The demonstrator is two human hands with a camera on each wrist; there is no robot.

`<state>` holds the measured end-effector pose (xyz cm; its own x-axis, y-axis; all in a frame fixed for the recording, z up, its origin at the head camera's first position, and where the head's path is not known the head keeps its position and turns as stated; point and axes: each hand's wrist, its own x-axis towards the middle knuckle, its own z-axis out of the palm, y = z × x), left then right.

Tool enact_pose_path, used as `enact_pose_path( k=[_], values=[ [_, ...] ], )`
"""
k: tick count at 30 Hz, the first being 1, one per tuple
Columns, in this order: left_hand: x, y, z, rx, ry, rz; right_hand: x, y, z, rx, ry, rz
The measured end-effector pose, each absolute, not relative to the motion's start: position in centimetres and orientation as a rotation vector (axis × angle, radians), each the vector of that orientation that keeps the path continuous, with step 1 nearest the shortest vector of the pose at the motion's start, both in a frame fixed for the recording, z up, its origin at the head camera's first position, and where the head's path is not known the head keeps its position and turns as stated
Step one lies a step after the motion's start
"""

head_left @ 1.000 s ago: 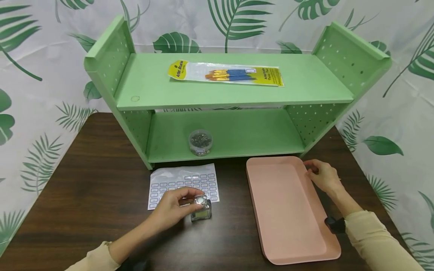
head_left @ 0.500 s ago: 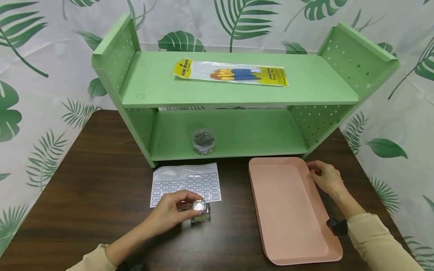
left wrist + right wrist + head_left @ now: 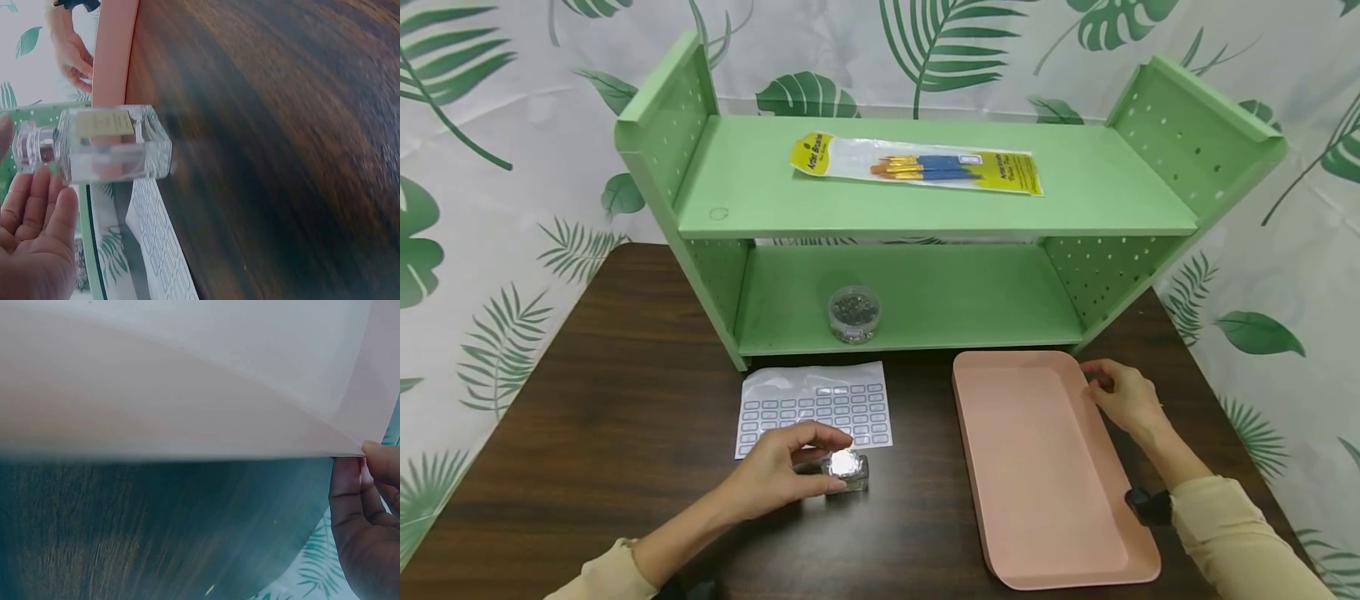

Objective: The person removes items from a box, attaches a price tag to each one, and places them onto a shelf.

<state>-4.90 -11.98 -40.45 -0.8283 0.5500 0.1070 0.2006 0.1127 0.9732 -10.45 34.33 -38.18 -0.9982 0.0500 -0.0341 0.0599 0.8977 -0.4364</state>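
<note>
In the head view my left hand (image 3: pixel 778 471) is at a small, square, clear glass perfume bottle (image 3: pixel 856 477). Its thumb and fingers pinch the bottle around the clear cap (image 3: pixel 26 147). A gold label (image 3: pixel 105 124) shows on one side of the glass in the left wrist view. The shiny cap top faces the head camera and hides much of the bottle there. Over on the right, my right hand (image 3: pixel 1125 400) pinches the far right rim of a pink tray (image 3: pixel 1056 467). Its thumb lies on the rim, with the fingers (image 3: pixel 350 506) below it.
A sheet of small blue-framed labels (image 3: pixel 816 404) lies behind my left hand. The green two-tier shelf (image 3: pixel 940 212) stands at the back. It carries a packet of artist brushes (image 3: pixel 917 164) on top and a round clear tub (image 3: pixel 853 315) below.
The bottle's cap has tipped toward the head camera, and its label has gone out of sight there. My right hand stays at the tray's rim. The head view has shifted slightly.
</note>
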Motion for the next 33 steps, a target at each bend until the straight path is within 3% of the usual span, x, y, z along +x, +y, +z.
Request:
enact_pose_path(
  k=[5, 16, 33],
  values=[
    [-5.5, -13.1, -40.4, 0.619, 2.190, 1.828, -10.4, 34.4, -38.2, 0.080, 3.037, -0.706],
    [-9.0, -19.2, -41.1, 0.005, 2.739, 1.507, -10.4, 34.4, -38.2, 0.069, 3.045, -0.697],
    [-11.0, -20.2, -42.2, -0.059, 2.815, 1.151, -10.3, 34.5, -38.4, 0.107, 3.048, -0.746]
  ],
)
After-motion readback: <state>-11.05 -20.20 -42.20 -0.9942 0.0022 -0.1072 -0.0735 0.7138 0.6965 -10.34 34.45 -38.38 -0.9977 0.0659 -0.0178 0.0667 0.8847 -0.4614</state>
